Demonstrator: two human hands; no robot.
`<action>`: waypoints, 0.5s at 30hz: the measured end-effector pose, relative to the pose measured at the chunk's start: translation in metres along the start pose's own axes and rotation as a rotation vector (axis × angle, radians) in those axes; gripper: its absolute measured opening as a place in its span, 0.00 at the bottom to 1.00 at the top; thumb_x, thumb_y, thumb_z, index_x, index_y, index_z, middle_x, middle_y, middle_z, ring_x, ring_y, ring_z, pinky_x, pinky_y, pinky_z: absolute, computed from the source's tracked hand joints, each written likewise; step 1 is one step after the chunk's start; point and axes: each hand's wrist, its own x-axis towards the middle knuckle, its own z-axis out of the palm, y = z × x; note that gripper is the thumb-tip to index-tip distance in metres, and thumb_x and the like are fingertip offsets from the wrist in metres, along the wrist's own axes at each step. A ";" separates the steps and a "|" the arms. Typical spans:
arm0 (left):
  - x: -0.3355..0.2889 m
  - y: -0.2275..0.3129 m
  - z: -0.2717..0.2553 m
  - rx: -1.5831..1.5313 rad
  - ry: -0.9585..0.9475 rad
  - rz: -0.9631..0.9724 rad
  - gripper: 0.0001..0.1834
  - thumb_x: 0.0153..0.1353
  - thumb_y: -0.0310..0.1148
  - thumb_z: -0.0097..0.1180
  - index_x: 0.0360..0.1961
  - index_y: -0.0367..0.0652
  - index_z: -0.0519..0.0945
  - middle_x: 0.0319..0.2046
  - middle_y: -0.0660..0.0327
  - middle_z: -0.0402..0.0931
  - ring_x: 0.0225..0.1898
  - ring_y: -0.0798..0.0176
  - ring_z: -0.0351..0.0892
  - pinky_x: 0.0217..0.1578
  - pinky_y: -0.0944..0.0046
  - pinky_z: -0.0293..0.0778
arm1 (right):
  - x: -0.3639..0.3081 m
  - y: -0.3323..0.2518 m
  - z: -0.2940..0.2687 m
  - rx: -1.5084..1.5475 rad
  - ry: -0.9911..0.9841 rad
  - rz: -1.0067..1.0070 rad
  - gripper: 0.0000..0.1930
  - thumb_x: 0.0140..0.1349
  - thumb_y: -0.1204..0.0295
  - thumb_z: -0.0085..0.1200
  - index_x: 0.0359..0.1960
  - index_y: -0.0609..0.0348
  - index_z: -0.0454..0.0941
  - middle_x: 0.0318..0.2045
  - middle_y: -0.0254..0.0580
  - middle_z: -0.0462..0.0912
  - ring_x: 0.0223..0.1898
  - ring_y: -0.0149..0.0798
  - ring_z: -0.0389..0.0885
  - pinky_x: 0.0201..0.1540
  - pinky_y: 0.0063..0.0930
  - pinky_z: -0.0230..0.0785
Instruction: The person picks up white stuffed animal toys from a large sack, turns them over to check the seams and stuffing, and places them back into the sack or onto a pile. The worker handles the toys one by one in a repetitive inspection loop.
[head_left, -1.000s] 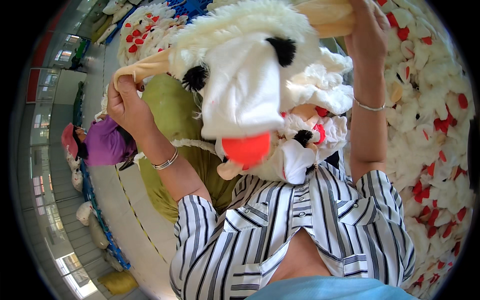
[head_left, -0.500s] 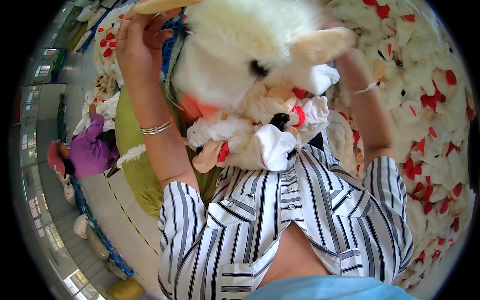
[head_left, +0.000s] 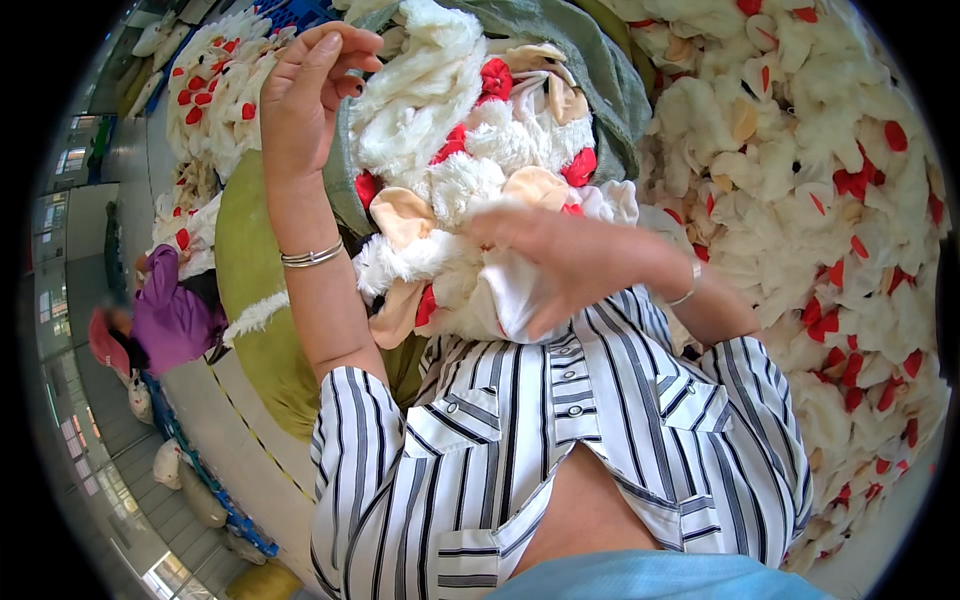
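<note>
White plush toy skins [head_left: 465, 185] with peach ears and red patches fill an open grey-green sack [head_left: 610, 85] in front of my chest. My left hand [head_left: 305, 90] is raised by the sack's left rim, its fingers loosely bent and apart, holding nothing I can see. Over the near part of the pile, my right hand [head_left: 585, 255] is blurred by motion. Its fingers are stretched toward the left, with the thumb spread below them. Just under that hand lies a smooth white cloth piece [head_left: 510, 290] of a plush skin; whether they touch, I cannot tell.
A large heap of white plush skins [head_left: 800, 200] with red pieces spreads along the right. A stuffed olive-green sack [head_left: 255, 330] stands at my left. Farther left, a person in purple [head_left: 175, 310] works beside another plush pile [head_left: 215, 90].
The large white plush piece lifted before me has left my hands, uncovering the filled sack. My right hand has come down and left over the pile; my left hand stays raised.
</note>
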 end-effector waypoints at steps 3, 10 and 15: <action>-0.003 -0.002 0.000 0.043 -0.057 -0.051 0.10 0.70 0.34 0.48 0.44 0.42 0.80 0.39 0.60 0.84 0.37 0.72 0.82 0.34 0.75 0.72 | 0.002 0.028 0.033 -0.049 -0.237 0.183 0.32 0.45 0.62 0.72 0.52 0.61 0.75 0.46 0.49 0.80 0.49 0.46 0.79 0.52 0.39 0.70; -0.024 -0.019 0.005 0.134 -0.129 -0.187 0.13 0.69 0.39 0.51 0.47 0.43 0.79 0.41 0.64 0.82 0.42 0.74 0.79 0.40 0.75 0.70 | 0.010 0.037 -0.063 0.444 0.697 0.083 0.14 0.61 0.67 0.63 0.43 0.63 0.80 0.34 0.36 0.84 0.33 0.29 0.81 0.36 0.24 0.74; -0.036 -0.035 0.015 0.153 -0.295 -0.224 0.20 0.69 0.39 0.52 0.58 0.40 0.73 0.48 0.65 0.77 0.50 0.71 0.75 0.49 0.69 0.69 | 0.014 0.052 -0.144 0.718 1.115 -0.163 0.16 0.64 0.68 0.59 0.50 0.64 0.78 0.39 0.34 0.83 0.37 0.27 0.79 0.41 0.21 0.73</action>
